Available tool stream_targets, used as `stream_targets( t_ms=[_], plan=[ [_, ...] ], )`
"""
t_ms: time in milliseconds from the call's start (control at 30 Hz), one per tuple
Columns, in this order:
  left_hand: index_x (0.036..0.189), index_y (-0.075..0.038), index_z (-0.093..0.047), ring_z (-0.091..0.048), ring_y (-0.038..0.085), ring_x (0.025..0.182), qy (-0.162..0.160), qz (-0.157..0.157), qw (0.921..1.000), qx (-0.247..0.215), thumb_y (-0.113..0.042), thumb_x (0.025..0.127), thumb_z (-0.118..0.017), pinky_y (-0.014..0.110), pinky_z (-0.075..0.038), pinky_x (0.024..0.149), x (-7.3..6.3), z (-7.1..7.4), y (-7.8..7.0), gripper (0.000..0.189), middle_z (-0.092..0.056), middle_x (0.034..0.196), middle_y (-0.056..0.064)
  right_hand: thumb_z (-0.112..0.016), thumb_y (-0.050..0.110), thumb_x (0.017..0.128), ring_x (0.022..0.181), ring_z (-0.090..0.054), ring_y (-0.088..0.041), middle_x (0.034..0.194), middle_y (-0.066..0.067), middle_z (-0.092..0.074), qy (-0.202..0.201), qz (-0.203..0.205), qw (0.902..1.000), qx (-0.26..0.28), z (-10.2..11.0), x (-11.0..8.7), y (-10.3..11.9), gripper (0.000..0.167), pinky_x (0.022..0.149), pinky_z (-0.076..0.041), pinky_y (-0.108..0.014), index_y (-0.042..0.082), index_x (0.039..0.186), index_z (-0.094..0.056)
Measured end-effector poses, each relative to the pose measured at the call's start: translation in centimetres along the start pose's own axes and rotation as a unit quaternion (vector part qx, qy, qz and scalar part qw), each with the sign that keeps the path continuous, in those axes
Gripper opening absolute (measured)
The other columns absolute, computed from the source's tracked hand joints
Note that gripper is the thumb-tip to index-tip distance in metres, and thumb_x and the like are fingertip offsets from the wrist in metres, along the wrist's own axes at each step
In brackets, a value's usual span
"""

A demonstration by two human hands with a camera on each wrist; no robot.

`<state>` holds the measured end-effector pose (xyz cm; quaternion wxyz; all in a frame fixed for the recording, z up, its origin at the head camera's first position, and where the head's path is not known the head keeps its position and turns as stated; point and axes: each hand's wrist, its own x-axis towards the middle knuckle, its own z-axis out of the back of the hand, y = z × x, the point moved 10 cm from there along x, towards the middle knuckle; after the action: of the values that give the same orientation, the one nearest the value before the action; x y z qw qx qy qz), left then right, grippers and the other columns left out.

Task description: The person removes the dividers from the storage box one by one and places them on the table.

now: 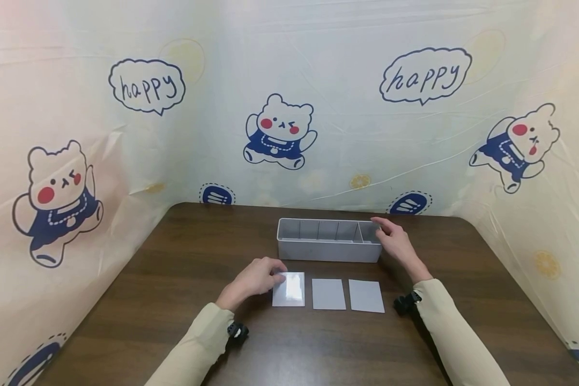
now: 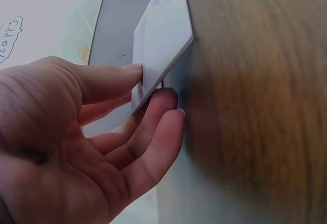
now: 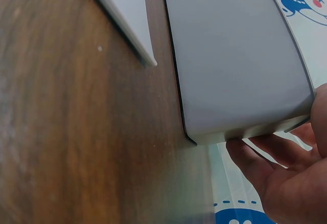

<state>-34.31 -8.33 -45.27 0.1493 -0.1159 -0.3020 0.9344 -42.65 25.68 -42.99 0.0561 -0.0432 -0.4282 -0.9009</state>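
My left hand (image 1: 255, 277) pinches the near-left edge of a glossy white square card (image 1: 289, 292), the leftmost of three in a row. In the left wrist view the thumb lies on the card's face (image 2: 166, 29) and the fingers curl beneath it, with the card tilted off the wood. At the right end of a long grey divided box (image 1: 328, 252), my right hand (image 1: 394, 241) grips the rim. Its fingertips touch the end wall of the box (image 3: 235, 55) in the right wrist view.
Two more white square cards, a middle one (image 1: 328, 294) and a right one (image 1: 366, 296), lie on the brown wooden table (image 1: 198, 236) in front of the box. Thin dividers split the box into several compartments. A printed curtain (image 1: 347, 134) hangs behind and at both sides.
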Motion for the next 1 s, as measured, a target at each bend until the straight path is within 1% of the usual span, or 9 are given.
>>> stream_targets(
  t_ms=[100, 167, 233, 333, 433, 567, 767, 1000],
  plan=[
    [0.114, -0.016, -0.07, -0.059, 0.02, 0.09, 0.002, 0.0, 1.0, 0.005, -0.02, 0.093, -0.066, 0.038, -0.051, 0.079, -0.1, -0.1, 0.0, 0.022, -0.069, 0.113, 0.007, -0.045, 0.019, 0.102, 0.131, -0.046, -0.04, 0.149, -0.017, -0.046, 0.0, 0.002, 1.0, 0.0, 0.0, 0.0, 0.1, 0.042, 0.105, -0.038, -0.06, 0.017, 0.143, -0.048],
    [0.115, -0.017, -0.07, -0.059, 0.02, 0.093, 0.003, 0.001, 1.0, 0.005, -0.021, 0.094, -0.066, 0.041, -0.052, 0.083, -0.1, -0.1, 0.1, 0.022, -0.068, 0.115, 0.007, -0.045, 0.019, 0.101, 0.132, -0.045, -0.04, 0.15, -0.017, -0.045, 0.001, 0.002, 1.0, 0.001, 0.0, 0.0, 0.1, 0.042, 0.106, -0.038, -0.06, 0.017, 0.143, -0.048],
    [0.116, -0.018, -0.07, -0.059, 0.02, 0.094, 0.004, 0.004, 1.0, 0.003, -0.022, 0.094, -0.065, 0.042, -0.052, 0.085, -0.1, -0.2, 0.2, 0.022, -0.068, 0.116, 0.006, -0.045, 0.019, 0.101, 0.134, -0.044, -0.04, 0.15, -0.017, -0.045, 0.001, 0.002, 1.0, 0.002, 0.0, 0.0, 0.1, 0.042, 0.107, -0.037, -0.06, 0.017, 0.143, -0.048],
    [0.115, -0.018, -0.07, -0.06, 0.02, 0.095, 0.001, -0.001, 1.0, 0.003, -0.022, 0.095, -0.065, 0.042, -0.052, 0.085, -0.1, -0.1, 0.0, 0.021, -0.068, 0.115, 0.006, -0.045, 0.019, 0.101, 0.136, -0.043, -0.041, 0.15, -0.017, -0.045, 0.001, 0.003, 1.0, 0.003, 0.0, 0.0, 0.1, 0.042, 0.107, -0.036, -0.06, 0.017, 0.143, -0.048],
    [0.113, -0.017, -0.07, -0.06, 0.019, 0.093, -0.008, -0.016, 0.9998, 0.004, -0.021, 0.095, -0.064, 0.04, -0.053, 0.083, -0.1, 0.2, -0.3, 0.019, -0.069, 0.11, 0.005, -0.045, 0.019, 0.101, 0.137, -0.042, -0.042, 0.151, -0.017, -0.044, 0.001, 0.003, 1.0, 0.004, 0.0, 0.0, 0.1, 0.042, 0.107, -0.036, -0.06, 0.016, 0.143, -0.048],
    [0.11, -0.015, -0.071, -0.059, 0.016, 0.084, -0.027, -0.034, 0.999, 0.008, -0.019, 0.095, -0.064, 0.035, -0.053, 0.078, 0.0, 0.7, -0.8, 0.017, -0.069, 0.101, 0.002, -0.045, 0.018, 0.101, 0.137, -0.042, -0.042, 0.151, -0.017, -0.044, 0.003, 0.001, 1.0, 0.003, 0.0, -0.1, 0.1, 0.042, 0.107, -0.036, -0.061, 0.016, 0.144, -0.048],
    [0.106, -0.016, -0.072, -0.057, 0.013, 0.077, -0.046, -0.046, 0.9977, 0.017, -0.021, 0.095, -0.063, 0.029, -0.05, 0.071, -0.2, 1.3, -1.3, 0.015, -0.069, 0.094, -0.001, -0.044, 0.018, 0.102, 0.138, -0.04, -0.042, 0.152, -0.017, -0.042, 0.006, -0.001, 1.0, 0.003, -0.1, 0.0, 0.0, 0.043, 0.108, -0.035, -0.061, 0.017, 0.144, -0.047],
    [0.103, -0.015, -0.073, -0.057, 0.012, 0.075, -0.072, -0.065, 0.9952, 0.015, -0.025, 0.096, -0.062, 0.028, -0.049, 0.068, -0.4, 2.7, -3.6, 0.016, -0.069, 0.091, -0.002, -0.044, 0.018, 0.102, 0.139, -0.039, -0.042, 0.152, -0.017, -0.042, 0.008, 0.001, 1.0, 0.004, -0.1, 0.0, 0.0, 0.042, 0.108, -0.036, -0.06, 0.015, 0.144, -0.047]
  ],
)
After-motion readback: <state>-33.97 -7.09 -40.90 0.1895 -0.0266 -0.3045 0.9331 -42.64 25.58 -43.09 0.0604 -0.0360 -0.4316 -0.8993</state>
